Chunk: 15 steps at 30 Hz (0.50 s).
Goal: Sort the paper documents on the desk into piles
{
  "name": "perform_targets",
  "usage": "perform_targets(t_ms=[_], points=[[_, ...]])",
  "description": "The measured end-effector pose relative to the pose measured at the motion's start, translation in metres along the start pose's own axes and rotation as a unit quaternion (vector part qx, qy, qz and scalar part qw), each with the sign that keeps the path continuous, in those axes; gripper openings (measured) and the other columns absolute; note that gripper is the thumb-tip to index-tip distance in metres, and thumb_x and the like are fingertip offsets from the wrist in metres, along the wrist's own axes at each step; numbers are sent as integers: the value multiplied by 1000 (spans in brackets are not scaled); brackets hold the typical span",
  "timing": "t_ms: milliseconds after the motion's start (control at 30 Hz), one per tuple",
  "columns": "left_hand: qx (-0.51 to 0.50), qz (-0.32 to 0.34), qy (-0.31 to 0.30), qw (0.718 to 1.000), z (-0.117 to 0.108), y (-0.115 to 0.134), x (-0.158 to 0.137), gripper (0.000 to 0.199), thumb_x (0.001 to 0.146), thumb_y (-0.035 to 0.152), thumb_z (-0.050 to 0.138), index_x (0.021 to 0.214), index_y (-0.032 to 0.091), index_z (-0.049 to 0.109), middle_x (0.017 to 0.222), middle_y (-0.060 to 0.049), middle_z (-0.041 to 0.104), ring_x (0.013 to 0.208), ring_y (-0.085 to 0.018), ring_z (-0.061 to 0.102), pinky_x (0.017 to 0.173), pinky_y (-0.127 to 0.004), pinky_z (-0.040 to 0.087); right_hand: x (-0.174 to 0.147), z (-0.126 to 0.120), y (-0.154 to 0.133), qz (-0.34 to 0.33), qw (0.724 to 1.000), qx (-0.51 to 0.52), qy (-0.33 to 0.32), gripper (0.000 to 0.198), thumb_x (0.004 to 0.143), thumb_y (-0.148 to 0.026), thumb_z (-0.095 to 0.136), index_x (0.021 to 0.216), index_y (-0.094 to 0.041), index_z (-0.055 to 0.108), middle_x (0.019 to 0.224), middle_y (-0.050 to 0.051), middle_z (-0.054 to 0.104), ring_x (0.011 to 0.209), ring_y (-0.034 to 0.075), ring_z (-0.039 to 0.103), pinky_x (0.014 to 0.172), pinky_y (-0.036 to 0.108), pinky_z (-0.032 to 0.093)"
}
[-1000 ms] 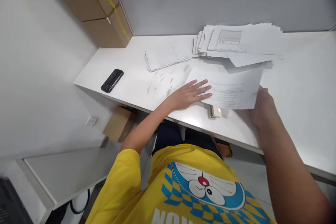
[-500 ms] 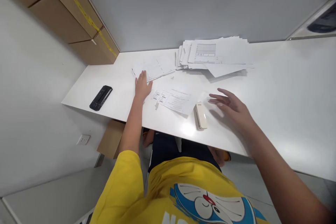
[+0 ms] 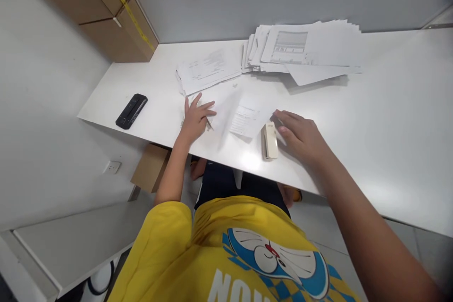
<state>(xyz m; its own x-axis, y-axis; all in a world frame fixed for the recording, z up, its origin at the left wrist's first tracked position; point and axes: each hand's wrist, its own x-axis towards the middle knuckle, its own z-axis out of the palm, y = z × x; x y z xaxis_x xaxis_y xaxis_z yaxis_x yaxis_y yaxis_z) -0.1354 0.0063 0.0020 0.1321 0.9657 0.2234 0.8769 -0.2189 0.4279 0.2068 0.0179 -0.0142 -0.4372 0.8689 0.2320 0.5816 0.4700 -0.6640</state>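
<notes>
A printed sheet of paper (image 3: 247, 120) lies near the front of the white table, its left part raised and curling over. My left hand (image 3: 196, 120) is just left of that curl, fingers spread. On the other side, my right hand (image 3: 300, 137) has its fingers stretched out, with the fingertips at the sheet's right edge and the thumb apart. Between the sheet and my right hand stands a cream stapler (image 3: 271, 141). Behind my left hand lies a small stack of printed papers (image 3: 208, 70).
A large pile of papers (image 3: 318, 47) rests against the grey panel at the back. A black device (image 3: 131, 111), perhaps a phone, lies at the left. Cardboard boxes (image 3: 120, 33) stand in the back left corner. The table's front edge runs close to my body.
My left hand has come off the back-left papers toward me and spread its fingers. The sheet's left part has lifted and curled. My right hand has moved left to the sheet's edge.
</notes>
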Motion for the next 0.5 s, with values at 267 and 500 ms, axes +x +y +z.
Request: perform_targets(t_ms=[267, 500], points=[[-29, -34, -54, 998, 2, 10, -12, 50, 90, 12, 40, 129, 30, 66, 150, 5, 54, 153, -20, 27, 129, -50, 20, 31, 12, -3, 145, 961, 227, 71, 56, 95, -64, 40, 119, -24, 69, 122, 11, 72, 120, 37, 63, 104, 55, 47], [-88, -57, -7, 994, -1, 6, -14, 57, 91, 19, 50, 147, 32, 49, 160, 1, 40, 153, -25, 28, 126, -49, 25, 98, 23, -19, 95, 962, 234, 102, 54, 73, -33, 68, 125, -22, 64, 127, 10, 68, 120, 36, 61, 105, 57, 46]])
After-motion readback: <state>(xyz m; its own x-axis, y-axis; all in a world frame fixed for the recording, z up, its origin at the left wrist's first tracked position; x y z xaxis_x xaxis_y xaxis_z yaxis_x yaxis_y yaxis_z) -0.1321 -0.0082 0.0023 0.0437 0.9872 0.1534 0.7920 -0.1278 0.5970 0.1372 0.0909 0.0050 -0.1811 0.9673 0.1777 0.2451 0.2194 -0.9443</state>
